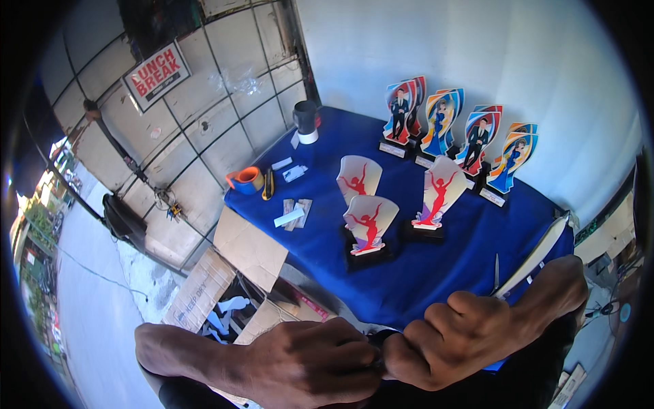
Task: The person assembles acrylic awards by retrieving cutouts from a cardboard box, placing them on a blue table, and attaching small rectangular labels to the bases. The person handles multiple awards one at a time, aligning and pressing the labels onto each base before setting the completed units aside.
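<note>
Blue table (436, 273): the biggest thing, in front of you, with a blue cloth over it.
Cardboard box (196, 290): open, low on your left. You can see pale cut-out shapes (233, 305) and some dark stuff inside, but not the bottom.
Back trophies (480, 140): bright and tall, in a row by the pale wall. They look thin and stiff on dark feet.
Dancer trophies (371, 225): three pale ones with a red dancer on each, nearer to you. The flat tops look easy to scratch or snap, so the black base is likely the best part to hold.
Your hands: the left hand (317, 361) and right hand (453, 341) are together, fingers curled in tight. They seem to pinch something small.
Black and white tub (306, 124): upright at the far left corner. It may be a cup; you cannot tell what is in it.
Orange roll (248, 178): at the left edge of the table. It may be tape.
Yellow and black cutter (268, 184): just beside the orange roll.
Dark thing (385, 335): between your hands, low in the middle, mostly hidden.
Its feel: probably light, since it is so small. You cannot tell if it is stiff, soft or slippery.
Its hold: fingertips at each end should do, with a gentle squeeze in case it cracks.
</note>
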A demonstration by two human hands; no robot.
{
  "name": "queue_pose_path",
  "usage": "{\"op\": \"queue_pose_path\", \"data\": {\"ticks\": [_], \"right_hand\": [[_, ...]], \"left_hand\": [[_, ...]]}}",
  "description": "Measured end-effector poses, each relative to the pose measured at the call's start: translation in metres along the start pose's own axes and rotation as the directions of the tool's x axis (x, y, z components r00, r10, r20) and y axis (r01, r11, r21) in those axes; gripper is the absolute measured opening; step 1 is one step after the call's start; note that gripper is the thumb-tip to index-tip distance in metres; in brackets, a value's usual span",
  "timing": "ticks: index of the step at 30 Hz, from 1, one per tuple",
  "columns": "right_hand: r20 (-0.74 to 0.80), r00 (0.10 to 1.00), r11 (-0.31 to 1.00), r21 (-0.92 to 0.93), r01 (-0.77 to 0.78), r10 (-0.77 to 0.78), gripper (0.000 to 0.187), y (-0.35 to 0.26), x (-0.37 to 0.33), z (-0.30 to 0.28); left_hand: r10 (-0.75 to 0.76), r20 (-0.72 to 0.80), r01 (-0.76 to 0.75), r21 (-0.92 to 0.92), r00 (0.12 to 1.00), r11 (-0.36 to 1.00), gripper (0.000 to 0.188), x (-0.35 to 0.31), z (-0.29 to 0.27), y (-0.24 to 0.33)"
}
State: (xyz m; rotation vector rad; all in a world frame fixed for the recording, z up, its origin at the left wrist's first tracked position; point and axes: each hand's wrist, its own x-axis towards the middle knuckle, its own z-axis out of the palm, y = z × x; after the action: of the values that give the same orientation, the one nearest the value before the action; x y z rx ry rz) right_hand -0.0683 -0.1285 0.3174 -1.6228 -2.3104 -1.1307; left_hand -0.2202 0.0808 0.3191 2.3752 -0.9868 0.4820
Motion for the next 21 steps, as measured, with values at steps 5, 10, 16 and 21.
{"op": "queue_pose_path", "data": {"ticks": [5, 10, 16, 21], "right_hand": [[0.121, 0.988, 0.995, -0.006, -0.095, 0.095, 0.029, 0.055, -0.013, -0.024], [0.292, 0.785, 0.81, 0.057, -0.584, 0.546, 0.021, 0.061, -0.037, 0.002], [0.498, 0.546, 0.468, 0.284, -0.837, 0.673, 0.023, 0.053, -0.075, 0.055], [0.777, 0.278, 0.153, 0.232, -0.961, 0.566, 0.026, 0.005, -0.128, 0.133]], "left_hand": [[-0.225, -0.251, 0.187, -0.166, 0.941, 0.968, 0.031, -0.033, -0.036, 0.007], [-0.128, -0.082, 0.146, 0.282, 0.988, 0.948, 0.03, -0.052, 0.006, -0.041], [0.249, -0.443, -0.023, 0.456, 0.861, 0.889, 0.041, -0.066, 0.128, -0.119], [0.191, -0.552, 0.059, 0.403, 0.811, 0.913, 0.045, -0.055, 0.257, -0.18]]}}
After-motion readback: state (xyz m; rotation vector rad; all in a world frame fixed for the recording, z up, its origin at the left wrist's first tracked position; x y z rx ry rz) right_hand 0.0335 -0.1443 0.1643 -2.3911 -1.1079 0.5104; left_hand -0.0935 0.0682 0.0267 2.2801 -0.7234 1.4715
